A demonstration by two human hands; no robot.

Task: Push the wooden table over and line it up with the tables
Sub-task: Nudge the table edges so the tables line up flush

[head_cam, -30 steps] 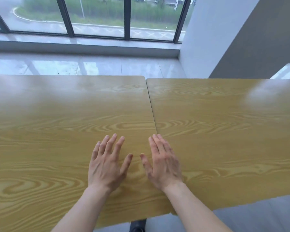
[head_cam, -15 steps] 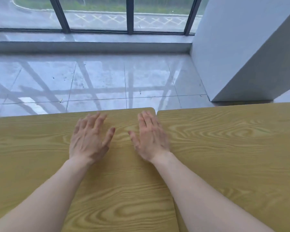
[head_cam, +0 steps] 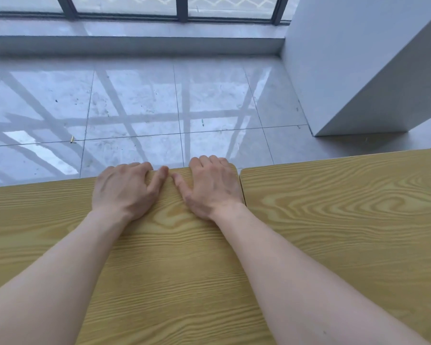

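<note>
Two yellow wood-grain tables stand side by side with a thin dark seam between them. The left wooden table (head_cam: 35, 220) lies under both my arms. The right table (head_cam: 346, 220) has its far edge a little farther away than the left one's. My left hand (head_cam: 125, 190) and my right hand (head_cam: 212, 188) lie on the left table near its far right corner, fingers curled over the far edge and thumbs flat on top, nearly touching each other.
Beyond the tables is a glossy grey tiled floor (head_cam: 147, 103) with a small scrap (head_cam: 72, 139) on it. A low sill and dark-framed windows (head_cam: 182, 8) run along the back. A white pillar (head_cam: 358, 66) stands at the far right.
My hands slid forward from flat on the tabletop near the seam to the far edge, and the fingers have curled over it. My view has tipped down and forward over the tables.
</note>
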